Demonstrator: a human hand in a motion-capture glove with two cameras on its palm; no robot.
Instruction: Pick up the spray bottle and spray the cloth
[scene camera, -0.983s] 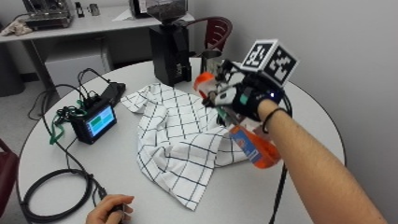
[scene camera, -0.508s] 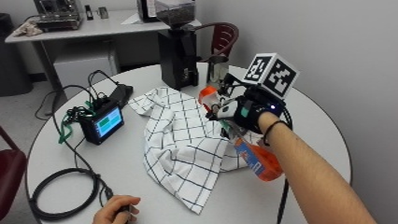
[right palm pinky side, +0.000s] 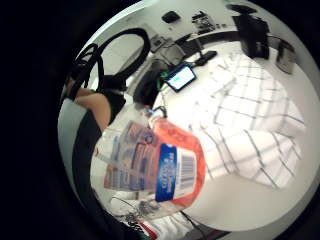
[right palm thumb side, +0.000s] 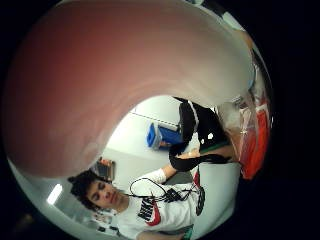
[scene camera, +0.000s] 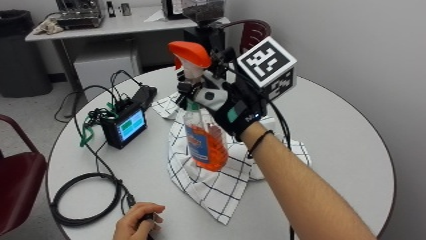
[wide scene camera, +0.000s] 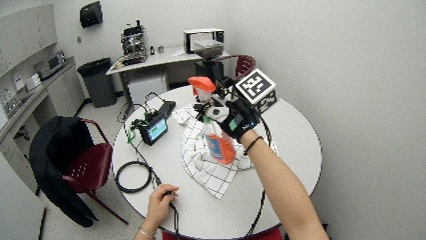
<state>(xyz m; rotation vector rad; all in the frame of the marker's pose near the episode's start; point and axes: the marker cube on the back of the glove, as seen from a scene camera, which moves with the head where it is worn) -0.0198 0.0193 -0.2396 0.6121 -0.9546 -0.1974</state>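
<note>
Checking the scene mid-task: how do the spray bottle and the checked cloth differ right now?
The spray bottle is held in the air, roughly upright, by the gloved right hand; the checked cloth lies crumpled on the round table. The bottle is clear with orange liquid and an orange trigger head; the cloth is white with dark grid lines.

So on the round table (scene camera: 346, 150) we count one spray bottle (scene camera: 203, 135), one checkered cloth (scene camera: 219, 185), one little screen gadget (scene camera: 126, 127), one coiled black cable (scene camera: 83, 202) and one grinder-type machine (scene camera: 203, 20). Two hands too: one gloved (scene camera: 229, 105), one bare (scene camera: 136, 227). We spot two red chairs (wide scene camera: 90, 167).
</note>
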